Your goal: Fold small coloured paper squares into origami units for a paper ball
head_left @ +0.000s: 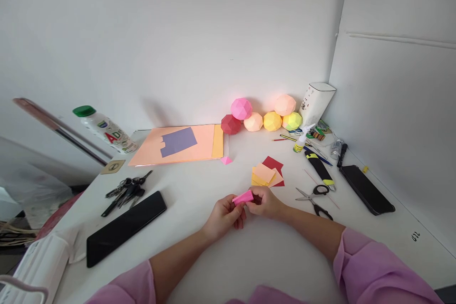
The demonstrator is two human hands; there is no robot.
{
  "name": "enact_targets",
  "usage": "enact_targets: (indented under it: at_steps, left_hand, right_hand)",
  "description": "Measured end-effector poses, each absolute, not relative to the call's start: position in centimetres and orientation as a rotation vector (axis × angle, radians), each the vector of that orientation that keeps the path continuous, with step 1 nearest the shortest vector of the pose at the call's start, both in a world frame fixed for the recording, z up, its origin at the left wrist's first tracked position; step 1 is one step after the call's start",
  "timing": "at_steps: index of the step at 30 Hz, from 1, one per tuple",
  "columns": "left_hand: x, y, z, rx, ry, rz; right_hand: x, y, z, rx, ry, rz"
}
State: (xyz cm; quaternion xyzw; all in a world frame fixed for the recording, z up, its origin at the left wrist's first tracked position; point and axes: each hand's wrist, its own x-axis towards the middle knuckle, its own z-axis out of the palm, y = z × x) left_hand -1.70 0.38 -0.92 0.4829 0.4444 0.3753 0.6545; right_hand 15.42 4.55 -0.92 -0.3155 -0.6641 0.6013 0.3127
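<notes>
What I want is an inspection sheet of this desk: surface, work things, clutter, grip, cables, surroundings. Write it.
Surface: white tabletop, things spread along its back and both sides.
Work things: pink paper piece in hand; red, peach and yellow paper pieces overlapping beyond the hands; scissors lying open; glue bottle; six faceted balls near the wall.
Clutter: keys and black smartphone at left; utility knife at right.
Grip: left hand and right hand both hold the pink paper piece.
Cables: beige strands at far left; cannot tell whether cables.
Surroundings: white wall behind.
</notes>
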Motion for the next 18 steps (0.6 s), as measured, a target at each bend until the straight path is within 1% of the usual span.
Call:
enact_targets:
  at_steps: [4, 11, 15, 18]
  left_hand:
    - [-1.68, 0.33, -0.96, 1.102, 1.002, 0.838]
    - [-1.74, 0.43, -1.26, 1.050, 0.997, 0.885]
    - [-1.78, 0.45, -1.16, 1.020, 1.000, 0.931]
    - [-1.77, 0.44, -1.12, 1.020, 1.002, 0.931]
  right_hand:
    - [15.43, 4.55, -1.25, -0.876, -1.771, 1.524]
    - [15.91, 4.92, -1.11, -0.875, -1.598, 1.730]
    - [16.13, 5.20, -1.06, -0.801, -1.486, 1.745]
    - [16.04, 5.02, -1.01, -0.768, -1.581, 1.712]
